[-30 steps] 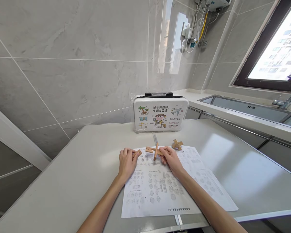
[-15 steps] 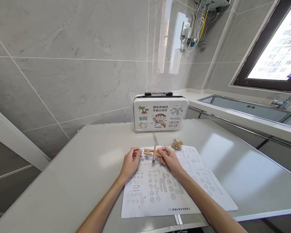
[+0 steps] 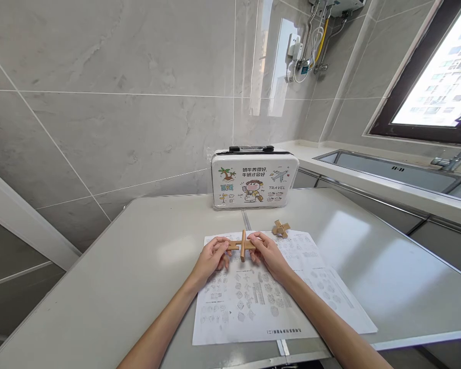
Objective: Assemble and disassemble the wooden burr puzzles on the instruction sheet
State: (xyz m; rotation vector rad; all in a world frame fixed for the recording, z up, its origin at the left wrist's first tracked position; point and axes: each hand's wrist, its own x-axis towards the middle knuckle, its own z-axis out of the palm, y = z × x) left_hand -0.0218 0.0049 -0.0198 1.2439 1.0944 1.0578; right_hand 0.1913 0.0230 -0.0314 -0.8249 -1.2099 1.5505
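Both of my hands hold a small wooden cross-shaped puzzle piece [image 3: 242, 245] just above a printed instruction sheet [image 3: 261, 292] on the white table [image 3: 119, 277]. My left hand [image 3: 212, 258] pinches the left end of its horizontal bar. My right hand [image 3: 268, 252] grips the right end. A second assembled wooden puzzle [image 3: 280, 228] lies on the sheet's far edge, just beyond my right hand.
A white case printed with cartoon travel pictures [image 3: 253, 179] stands upright at the table's back edge against the tiled wall. A counter with a steel sink [image 3: 392, 171] and tap runs along the right, below a window. The table's front edge is near my elbows.
My left hand has moved right from the sheet's edge and taken hold of the cross's left end. The cross has shifted slightly toward the middle, between both hands.
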